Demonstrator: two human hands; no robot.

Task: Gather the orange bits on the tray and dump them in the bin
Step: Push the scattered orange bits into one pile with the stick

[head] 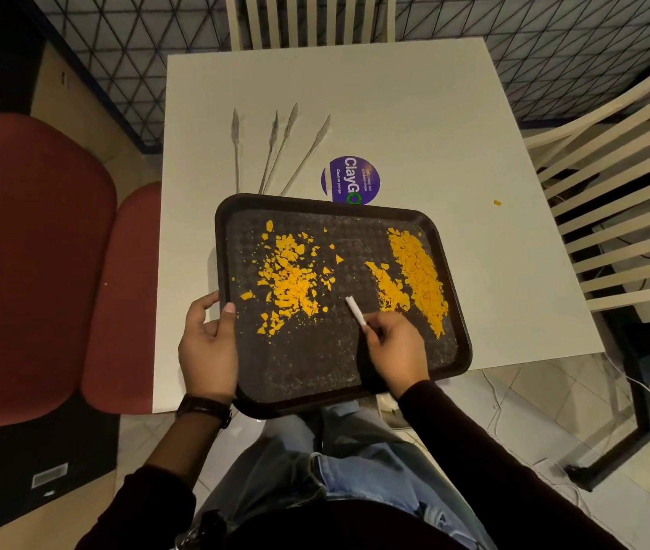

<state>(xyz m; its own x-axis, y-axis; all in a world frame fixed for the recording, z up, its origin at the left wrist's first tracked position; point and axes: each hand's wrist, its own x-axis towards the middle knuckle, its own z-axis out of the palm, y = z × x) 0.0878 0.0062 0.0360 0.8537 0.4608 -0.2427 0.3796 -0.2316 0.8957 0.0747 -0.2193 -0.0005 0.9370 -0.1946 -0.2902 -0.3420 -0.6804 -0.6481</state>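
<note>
A dark tray [307, 363] lies on the white tabletop [414, 113], its 6 o'clock edge hanging past the tabletop's edge over the person's lap. The orange bits [289, 279] sit on the tray in two groups. A loose scatter of larger flakes is at 9 o'clock and a finer, denser band [418, 271] runs along the 3 o'clock side. One stray crumb [497, 202] lies on the tabletop off the tray, at 2 o'clock.

The left hand [206, 343] grips the tray's 9 o'clock rim with the thumb curled over it; the fingers beneath are hidden. The right hand [394, 347] is curled, pinching a small white strip [355, 309] that points toward the tray's middle. What the strip is made of is hard to tell.

Beyond the tray at 12 o'clock, the metal tongs [275, 152] have their handle ends hidden behind the rim. The rim also cuts off the lower edge of a purple round sticker [351, 178].
</note>
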